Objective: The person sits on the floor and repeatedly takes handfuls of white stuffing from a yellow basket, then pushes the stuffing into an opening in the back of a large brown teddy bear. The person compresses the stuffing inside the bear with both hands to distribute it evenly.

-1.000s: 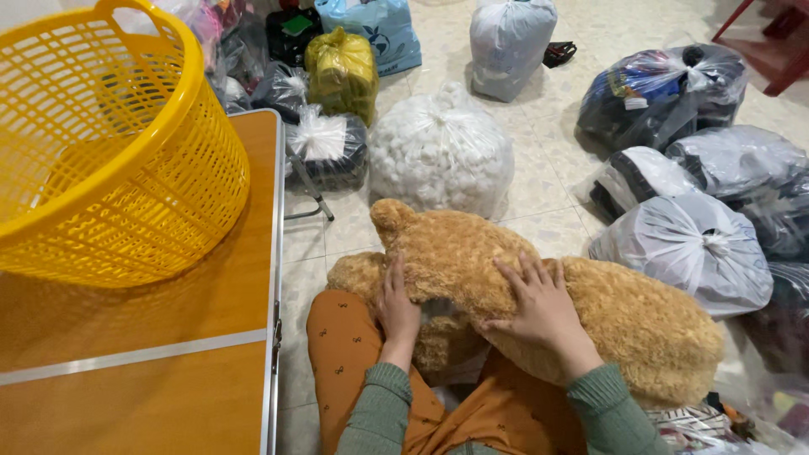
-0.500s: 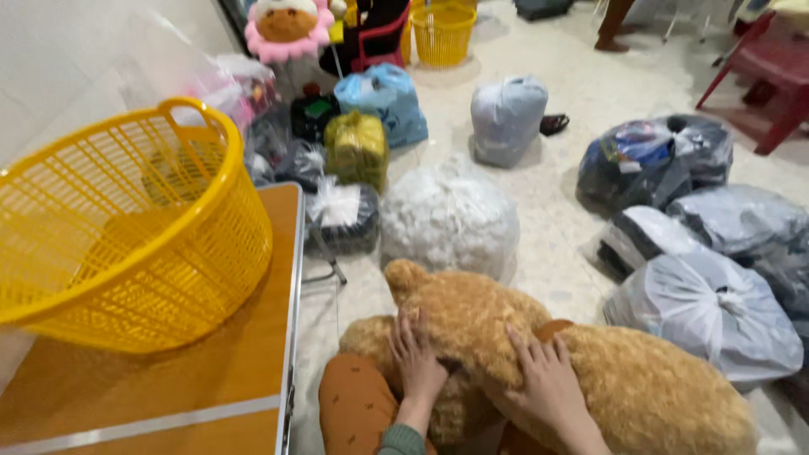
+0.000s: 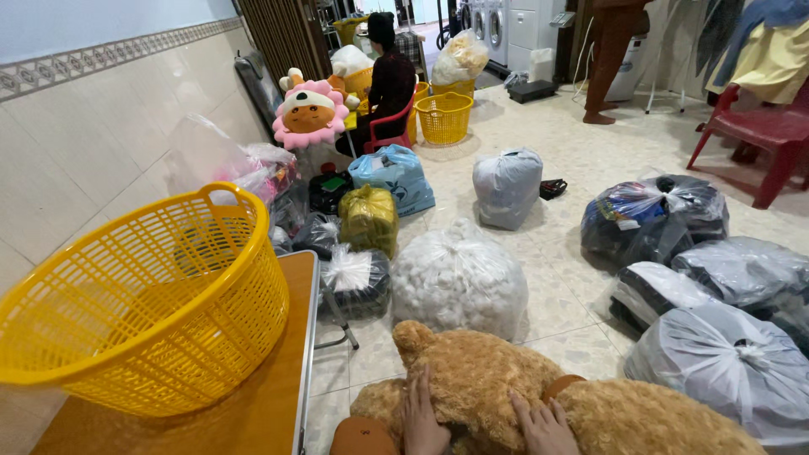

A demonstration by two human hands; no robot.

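Resting flat with fingers spread, left hand [image 3: 421,421] and right hand [image 3: 543,428] press on teddy bear [image 3: 506,383] at 6 o'clock; neither grasps. Yellow basket [image 3: 143,312] sits at 9 o'clock on table [image 3: 253,413].

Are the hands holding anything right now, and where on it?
Both hands, left and right, press flat on the big brown plush teddy bear, just behind its head; no closed grip shows.

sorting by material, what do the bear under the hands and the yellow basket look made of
Teddy bear: looks like plush fabric, fuzzy tan pile, matte; both hands rest on it. Yellow basket: apparently moulded plastic, slightly glossy, with a slotted lattice wall and smooth rim.
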